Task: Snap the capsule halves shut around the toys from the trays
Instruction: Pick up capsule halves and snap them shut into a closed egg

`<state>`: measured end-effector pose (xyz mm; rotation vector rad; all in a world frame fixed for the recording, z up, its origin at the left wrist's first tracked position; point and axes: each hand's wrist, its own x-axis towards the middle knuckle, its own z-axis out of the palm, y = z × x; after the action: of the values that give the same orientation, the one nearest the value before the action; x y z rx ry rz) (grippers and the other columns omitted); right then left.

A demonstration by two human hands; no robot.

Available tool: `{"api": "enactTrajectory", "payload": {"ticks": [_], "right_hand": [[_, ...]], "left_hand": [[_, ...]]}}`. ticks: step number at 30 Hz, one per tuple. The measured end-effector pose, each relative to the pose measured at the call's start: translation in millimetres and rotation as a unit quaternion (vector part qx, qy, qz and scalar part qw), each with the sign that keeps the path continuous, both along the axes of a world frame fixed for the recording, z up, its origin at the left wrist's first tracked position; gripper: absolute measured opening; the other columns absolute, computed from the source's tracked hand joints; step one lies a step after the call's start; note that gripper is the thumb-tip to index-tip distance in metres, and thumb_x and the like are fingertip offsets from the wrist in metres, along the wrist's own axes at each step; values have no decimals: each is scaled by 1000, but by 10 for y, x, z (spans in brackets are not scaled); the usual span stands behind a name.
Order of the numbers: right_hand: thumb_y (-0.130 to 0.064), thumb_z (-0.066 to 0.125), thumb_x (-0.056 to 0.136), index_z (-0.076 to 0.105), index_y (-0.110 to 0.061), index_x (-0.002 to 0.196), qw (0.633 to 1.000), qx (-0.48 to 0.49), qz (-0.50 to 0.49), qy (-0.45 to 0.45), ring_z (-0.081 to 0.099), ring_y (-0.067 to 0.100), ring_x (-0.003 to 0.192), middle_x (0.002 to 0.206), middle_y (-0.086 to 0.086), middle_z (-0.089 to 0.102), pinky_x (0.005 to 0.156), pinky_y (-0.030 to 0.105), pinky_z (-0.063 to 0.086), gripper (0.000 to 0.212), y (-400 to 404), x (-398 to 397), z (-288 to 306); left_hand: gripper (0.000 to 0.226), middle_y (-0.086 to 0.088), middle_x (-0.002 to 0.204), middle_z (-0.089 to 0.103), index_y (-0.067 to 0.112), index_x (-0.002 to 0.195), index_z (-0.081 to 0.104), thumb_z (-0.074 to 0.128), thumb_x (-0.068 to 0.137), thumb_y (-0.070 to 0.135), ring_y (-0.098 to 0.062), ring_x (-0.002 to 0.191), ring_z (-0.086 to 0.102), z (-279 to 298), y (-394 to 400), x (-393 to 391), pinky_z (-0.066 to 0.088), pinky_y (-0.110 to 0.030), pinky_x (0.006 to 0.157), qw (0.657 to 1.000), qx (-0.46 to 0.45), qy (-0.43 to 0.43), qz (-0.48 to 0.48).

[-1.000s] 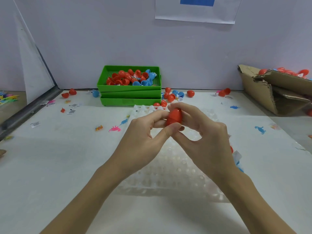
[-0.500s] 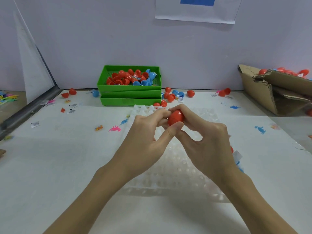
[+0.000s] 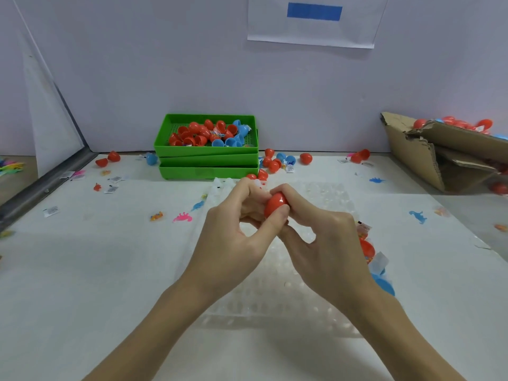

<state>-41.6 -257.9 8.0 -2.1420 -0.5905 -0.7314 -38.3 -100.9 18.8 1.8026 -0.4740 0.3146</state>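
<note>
Pinching a glossy red egg-shaped plastic capsule (image 3: 275, 205) at frame centre, left hand (image 3: 236, 237) and right hand (image 3: 319, 240) curl fingers and thumbs around it above a clear bubbled plastic tray (image 3: 275, 292) on the white counter (image 3: 82, 270). Stacked green plastic trays (image 3: 207, 160), upper centre, hold loose red and blue capsule halves (image 3: 211, 133). Torn cardboard box (image 3: 439, 158) upper right. Pink toy figure (image 3: 182, 217) lies left of the hands.
</note>
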Motion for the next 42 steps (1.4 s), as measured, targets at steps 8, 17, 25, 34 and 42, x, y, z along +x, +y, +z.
{"api": "enactTrajectory", "payload": {"ticks": [8,17,25,34,42], "right_hand": [[-33,77,86,61,-17,140,998,57,3,11,61,-1,119,126,-9,70,98,4,43,59,25,-8,36],[-24,74,90,66,-5,127,998,-10,-30,-46,54,-4,83,88,-17,59,75,-7,37,42,46,-31,43],[-32,70,92,68,-7,118,1000,-8,-13,-14,57,4,78,76,-14,62,69,-3,39,36,6,-13,54],[-38,69,89,61,-10,139,1000,-20,-22,-10,52,10,122,112,1,77,96,-7,30,58,25,22,4],[-30,77,87,61,-11,139,999,5,-32,-34,61,12,111,115,0,76,94,2,41,58,42,8,5]], "left_hand": [[45,-18,115,76,5,127,67,39,110,35,-32,113,71,18,71,88,52,-52,107,959,-132,201,-148],[49,-13,113,76,12,122,73,48,101,49,-34,114,68,-28,64,135,51,-49,105,971,-101,186,-110],[48,-12,107,75,20,105,80,54,96,59,-31,107,65,-96,6,130,44,-44,103,969,-130,201,-68],[53,-2,100,81,23,118,72,47,98,65,-18,101,74,18,126,168,52,-30,89,986,-66,148,-47],[45,-13,107,79,7,118,72,56,99,46,-22,102,75,3,153,184,56,-31,93,965,-135,196,-109]]}}
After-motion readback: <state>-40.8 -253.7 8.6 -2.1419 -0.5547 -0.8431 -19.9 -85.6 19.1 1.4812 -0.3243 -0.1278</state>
